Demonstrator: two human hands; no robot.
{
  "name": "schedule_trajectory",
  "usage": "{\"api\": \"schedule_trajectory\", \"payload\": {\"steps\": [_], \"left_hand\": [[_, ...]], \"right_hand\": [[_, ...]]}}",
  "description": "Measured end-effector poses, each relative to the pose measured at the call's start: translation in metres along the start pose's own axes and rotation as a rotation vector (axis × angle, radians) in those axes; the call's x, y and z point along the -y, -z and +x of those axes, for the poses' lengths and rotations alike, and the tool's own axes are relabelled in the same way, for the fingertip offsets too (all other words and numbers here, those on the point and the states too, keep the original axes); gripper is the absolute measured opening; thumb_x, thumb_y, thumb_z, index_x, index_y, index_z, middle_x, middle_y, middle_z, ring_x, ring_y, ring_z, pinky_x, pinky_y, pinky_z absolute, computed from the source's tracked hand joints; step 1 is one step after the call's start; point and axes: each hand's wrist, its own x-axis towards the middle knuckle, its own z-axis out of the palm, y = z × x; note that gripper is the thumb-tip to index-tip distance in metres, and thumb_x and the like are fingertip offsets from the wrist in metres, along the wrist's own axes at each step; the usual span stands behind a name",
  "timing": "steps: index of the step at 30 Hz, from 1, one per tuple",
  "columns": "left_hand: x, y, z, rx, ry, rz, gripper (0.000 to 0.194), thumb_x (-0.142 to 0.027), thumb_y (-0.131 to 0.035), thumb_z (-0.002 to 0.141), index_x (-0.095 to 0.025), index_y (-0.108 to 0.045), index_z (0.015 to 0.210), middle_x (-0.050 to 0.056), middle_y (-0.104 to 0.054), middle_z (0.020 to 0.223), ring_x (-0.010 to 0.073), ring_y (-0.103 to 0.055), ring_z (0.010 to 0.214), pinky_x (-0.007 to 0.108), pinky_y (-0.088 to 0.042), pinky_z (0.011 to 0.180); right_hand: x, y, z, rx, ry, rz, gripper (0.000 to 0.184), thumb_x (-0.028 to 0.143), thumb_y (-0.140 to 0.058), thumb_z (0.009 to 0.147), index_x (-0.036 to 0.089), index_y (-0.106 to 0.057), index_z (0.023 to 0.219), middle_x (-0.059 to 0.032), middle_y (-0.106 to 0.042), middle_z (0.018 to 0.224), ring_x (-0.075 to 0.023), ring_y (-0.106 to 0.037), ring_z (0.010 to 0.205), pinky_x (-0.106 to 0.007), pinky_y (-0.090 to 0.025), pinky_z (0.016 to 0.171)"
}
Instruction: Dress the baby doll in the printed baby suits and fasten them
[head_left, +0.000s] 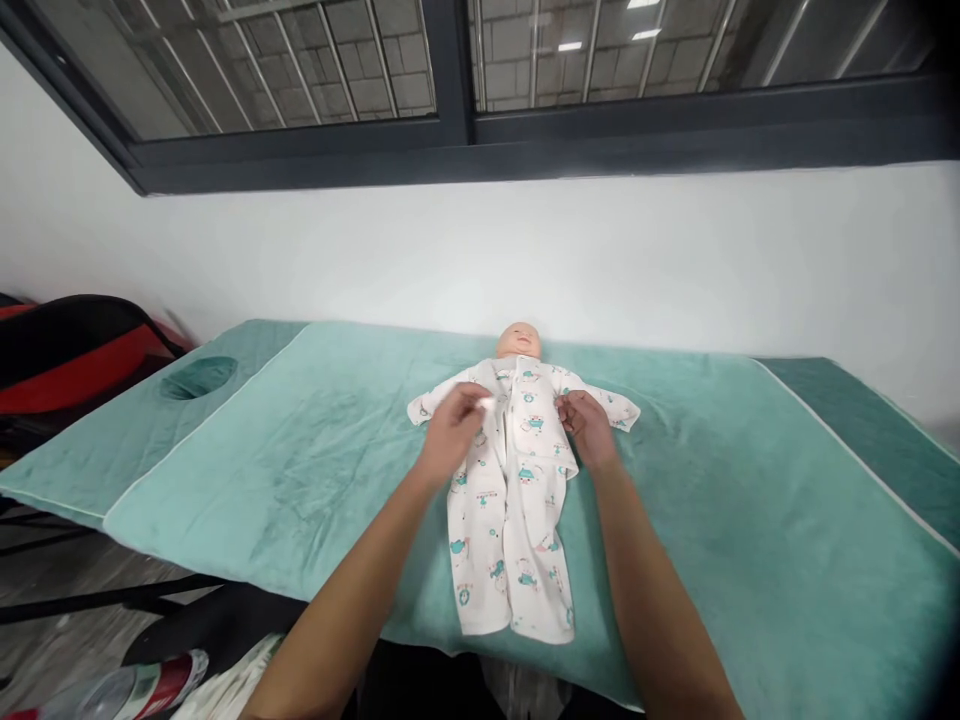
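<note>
Doll (520,341) on green bed (315,470), left hand (454,425) and right hand (588,425) at printed clothes (528,470)

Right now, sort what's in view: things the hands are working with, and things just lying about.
In use:
- doll
- printed white clothes, with both hands at the upper part
- green-covered bed underneath

Lying about:
- plastic bottle, lower left
- red-and-black item, far left, partly out of view
</note>
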Motion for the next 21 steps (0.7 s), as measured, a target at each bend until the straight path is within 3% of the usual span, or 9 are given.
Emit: {"api": "schedule_trajectory", "payload": {"steps": [3,5,7,11,13,16,19,21], "left_hand": [[-0.021,-0.018,-0.019,0.486,-0.243,0.356,0.031,-0.008,-0.045,0.084,-0.023,-0.066,0.100,0.004,-0.067,0.101,0.0181,-0.062,0.095,0.031,-0.047,0.083],[-0.022,-0.020,-0.036,0.640,-0.361,0.474,0.033,-0.007,-0.044,0.086,-0.024,-0.065,0.105,0.004,-0.068,0.103,0.0183,-0.063,0.095,0.032,-0.047,0.082],[-0.015,-0.014,-0.050,0.591,-0.376,0.447,0.032,-0.009,-0.042,0.090,-0.024,-0.063,0.108,0.004,-0.068,0.104,0.0173,-0.063,0.094,0.031,-0.047,0.080],[0.008,0.001,-0.063,0.118,-0.139,0.366,0.021,-0.016,-0.042,0.095,-0.023,-0.061,0.103,0.005,-0.065,0.101,0.0160,-0.061,0.090,0.029,-0.048,0.075],[0.017,0.004,-0.064,-0.021,-0.011,0.416,0.018,-0.022,-0.045,0.096,-0.023,-0.060,0.106,0.006,-0.063,0.106,0.0175,-0.059,0.096,0.030,-0.048,0.077],[0.023,0.001,-0.068,-0.002,0.062,0.435,0.018,-0.030,-0.049,0.096,-0.023,-0.060,0.108,0.007,-0.059,0.112,0.0187,-0.058,0.102,0.031,-0.048,0.081],[0.023,-0.001,-0.069,0.068,0.088,0.385,0.022,-0.037,-0.049,0.096,-0.021,-0.062,0.088,0.003,-0.060,0.094,0.0162,-0.058,0.086,0.029,-0.045,0.075],[0.024,0.002,-0.061,0.054,0.155,0.340,0.032,-0.042,-0.046,0.096,-0.020,-0.059,0.076,0.000,-0.057,0.076,0.0147,-0.054,0.072,0.029,-0.043,0.069]], "right_hand": [[0.000,0.003,-0.001,-0.030,0.018,-0.026,0.024,0.044,-0.068,0.076,0.022,-0.058,0.077,0.0001,-0.066,0.082,-0.0112,-0.051,0.060,-0.024,-0.034,0.049],[-0.001,0.003,-0.001,-0.031,0.027,-0.019,0.023,0.043,-0.068,0.077,0.022,-0.058,0.077,0.0000,-0.066,0.081,-0.0115,-0.051,0.061,-0.024,-0.034,0.049],[-0.001,0.003,-0.001,-0.017,0.028,-0.008,0.021,0.041,-0.068,0.077,0.022,-0.059,0.076,0.0001,-0.066,0.080,-0.0113,-0.051,0.061,-0.024,-0.033,0.050],[-0.003,0.000,0.000,-0.001,0.020,-0.030,0.018,0.037,-0.068,0.078,0.021,-0.062,0.074,-0.0002,-0.065,0.080,-0.0104,-0.049,0.061,-0.024,-0.032,0.051],[-0.004,-0.001,0.000,-0.003,0.021,-0.030,0.018,0.036,-0.068,0.079,0.021,-0.062,0.073,-0.0001,-0.065,0.080,-0.0102,-0.049,0.061,-0.024,-0.032,0.051],[-0.005,0.000,0.000,-0.006,0.027,-0.015,0.016,0.035,-0.068,0.079,0.021,-0.062,0.073,0.0002,-0.065,0.080,-0.0102,-0.048,0.062,-0.024,-0.032,0.052],[-0.005,0.000,-0.001,-0.007,0.033,-0.023,0.016,0.036,-0.068,0.079,0.021,-0.063,0.074,0.0003,-0.065,0.080,-0.0106,-0.049,0.062,-0.025,-0.033,0.053],[-0.005,-0.001,-0.002,-0.010,0.042,-0.048,0.017,0.037,-0.068,0.079,0.021,-0.064,0.074,0.0003,-0.065,0.080,-0.0105,-0.048,0.061,-0.025,-0.033,0.054]]}}
